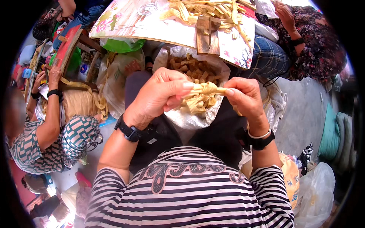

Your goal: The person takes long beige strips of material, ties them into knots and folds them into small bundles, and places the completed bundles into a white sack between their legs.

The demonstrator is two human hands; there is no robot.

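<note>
My left hand pinches one end of a pale yellow, knotted strip, which looks like dried husk or leaf. My right hand grips its other end between thumb and fingers. Below them, between my legs, a white plastic sack holds small brown folded pieces and yellow pieces. Beyond the sack, a wooden block tool lies at the front edge of a flowered board table, beside a pile of loose yellow strips.
A co-worker in a checked top works at left by a red-edged wooden stand; another person in a floral top sits at upper right. Plastic bags stand beside my legs, more at lower right; teal rolls lie at right.
</note>
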